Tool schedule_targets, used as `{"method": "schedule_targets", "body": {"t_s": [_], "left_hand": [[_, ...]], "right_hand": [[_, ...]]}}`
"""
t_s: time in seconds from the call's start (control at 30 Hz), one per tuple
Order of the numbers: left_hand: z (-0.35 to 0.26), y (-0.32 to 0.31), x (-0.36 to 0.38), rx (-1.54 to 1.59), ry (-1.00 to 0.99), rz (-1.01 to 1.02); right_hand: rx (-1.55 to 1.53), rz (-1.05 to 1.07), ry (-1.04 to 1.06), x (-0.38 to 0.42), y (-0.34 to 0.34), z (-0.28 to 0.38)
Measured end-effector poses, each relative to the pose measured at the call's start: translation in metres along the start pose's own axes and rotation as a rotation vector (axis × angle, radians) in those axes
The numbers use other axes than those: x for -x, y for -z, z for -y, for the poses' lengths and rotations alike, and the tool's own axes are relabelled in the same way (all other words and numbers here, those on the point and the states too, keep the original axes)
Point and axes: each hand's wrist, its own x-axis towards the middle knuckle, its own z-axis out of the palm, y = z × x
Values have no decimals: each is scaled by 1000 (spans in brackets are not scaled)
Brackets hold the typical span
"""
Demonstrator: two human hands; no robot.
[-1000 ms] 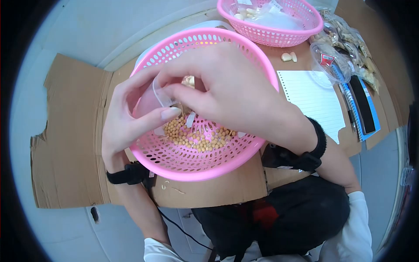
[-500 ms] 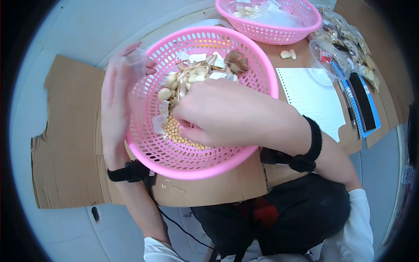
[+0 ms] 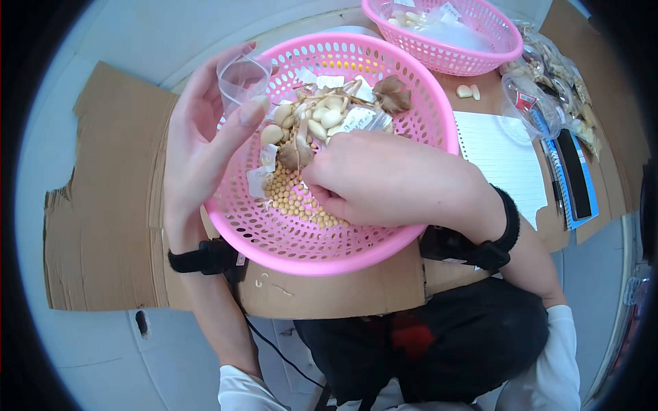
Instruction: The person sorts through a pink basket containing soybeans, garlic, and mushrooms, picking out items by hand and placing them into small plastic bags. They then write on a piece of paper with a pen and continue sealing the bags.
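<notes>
A large pink basket (image 3: pixel 329 264) holds small round beans (image 3: pixel 295 198), pale oval pieces (image 3: pixel 329 115), stringy dried stems, a brown leafy piece (image 3: pixel 392 94) and white paper slips. My left hand (image 3: pixel 212 130) is at the basket's left rim, its thumb and fingers round a small clear plastic cup (image 3: pixel 244 79). My right hand (image 3: pixel 363 177) is inside the basket above the beans, its fingers curled in. A brown dried piece (image 3: pixel 296 152) lies beside its fingertips; what the fingers pinch, if anything, is hidden.
At the back stands a smaller pink basket (image 3: pixel 452 61) with a plastic bag. To the right are two pale pieces (image 3: pixel 468 91), lined paper (image 3: pixel 504 161), a clear container (image 3: pixel 531 103), a blue notebook (image 3: pixel 579 178) with a black object, and bagged goods (image 3: pixel 562 61). Cardboard (image 3: pixel 103 198) lies left.
The view has shifted slightly, moving the baskets to the right and up. My left hand has turned, showing the clear cup plainly. My right hand has moved a little right, uncovering the brown dried piece.
</notes>
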Motion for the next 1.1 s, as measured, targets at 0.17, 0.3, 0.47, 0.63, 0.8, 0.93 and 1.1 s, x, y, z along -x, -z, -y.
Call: {"method": "schedule_targets", "body": {"t_s": [0.17,0.3,0.47,0.63,0.8,0.93,1.1], "left_hand": [[0,-1,1,-49,60,24],[3,1,-1,-47,87,34],[5,-1,0,-45,83,-17],[5,0,-1,-95,12,-25],[6,1,-2,-84,116,-74],[5,-2,-1,-58,113,-68],[-7,-3,0,-169,100,63]], "right_hand": [[-10,-31,7,-5,2,1],[6,-223,21,-4,2,0],[89,-387,2,-4,5,6],[113,-429,18,-4,14,9],[37,-704,2,-18,8,4],[-85,-794,48,-16,13,8],[-238,-820,53,-16,17,7]]}}
